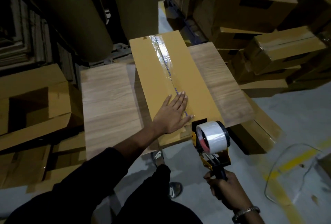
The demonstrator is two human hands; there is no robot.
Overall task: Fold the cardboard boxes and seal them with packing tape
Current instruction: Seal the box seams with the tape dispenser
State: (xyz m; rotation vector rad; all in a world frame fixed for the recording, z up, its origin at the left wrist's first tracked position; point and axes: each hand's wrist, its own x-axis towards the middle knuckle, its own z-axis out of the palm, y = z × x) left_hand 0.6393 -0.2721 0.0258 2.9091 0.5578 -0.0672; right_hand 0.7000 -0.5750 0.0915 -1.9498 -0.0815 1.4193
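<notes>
— Item one, the box?
— Cardboard box (180,73) lies on the wooden table (107,98), long axis running away from me, tape strip (163,53) along its centre seam.
— Hands?
— My left hand (172,114) presses flat on the near end, fingers straight. My right hand (225,188) grips the tape dispenser (211,139) at the near edge, nearer the seam's end.

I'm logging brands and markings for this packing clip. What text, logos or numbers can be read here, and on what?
"NIKE": white lettering on the strap of the black slide sandal under the table edge.
Blue printing along the centre seam of the cardboard box, under the clear tape: too blurred to read.
Dark label patches on the stacked boxes at the upper right: no legible text.
Tape dispenser: no readable marking.
</notes>
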